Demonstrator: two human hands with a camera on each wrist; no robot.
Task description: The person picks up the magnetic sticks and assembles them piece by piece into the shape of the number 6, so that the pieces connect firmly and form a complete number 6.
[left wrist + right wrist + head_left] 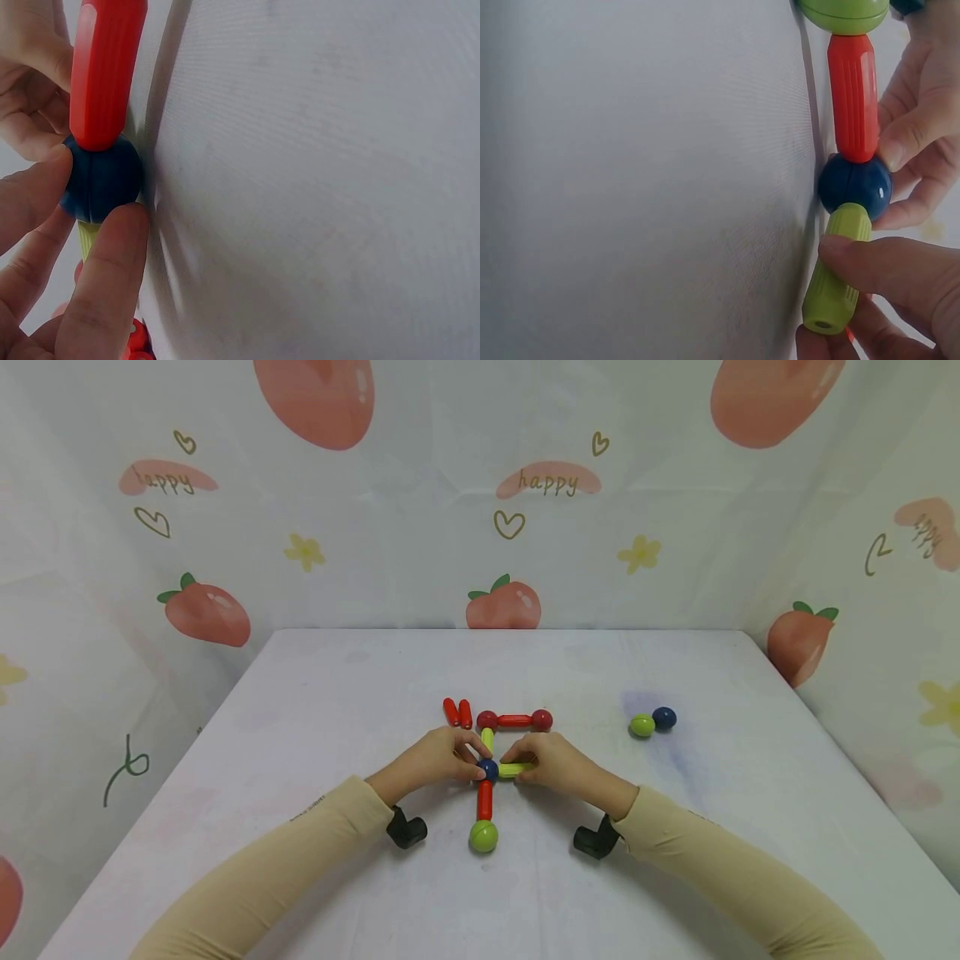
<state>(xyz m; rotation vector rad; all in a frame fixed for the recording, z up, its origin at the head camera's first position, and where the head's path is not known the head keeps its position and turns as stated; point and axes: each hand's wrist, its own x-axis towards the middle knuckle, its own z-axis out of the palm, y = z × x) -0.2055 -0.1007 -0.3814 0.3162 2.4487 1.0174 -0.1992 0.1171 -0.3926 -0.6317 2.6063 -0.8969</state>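
My left hand point(438, 757) pinches a dark blue ball point(105, 180) between thumb and fingers. With my right hand point(557, 765) I hold a yellow-green rod point(829, 296) whose inner end meets the ball; its outer end is bare. A red rod point(484, 800) runs from the ball toward me and ends in a light green ball point(483, 836). Another yellow-green rod point(487, 741) leads away from the blue ball to a dark red ball point(487, 720). From there a red rod point(514, 721) extends right to a second dark red ball point(542, 720).
Two loose red rods point(458, 713) lie side by side just left of the far red ball. At the right of the white table point(750, 827) sit a loose green ball point(642, 725) and a blue ball point(664, 718). A fruit-print cloth point(420, 543) hangs behind.
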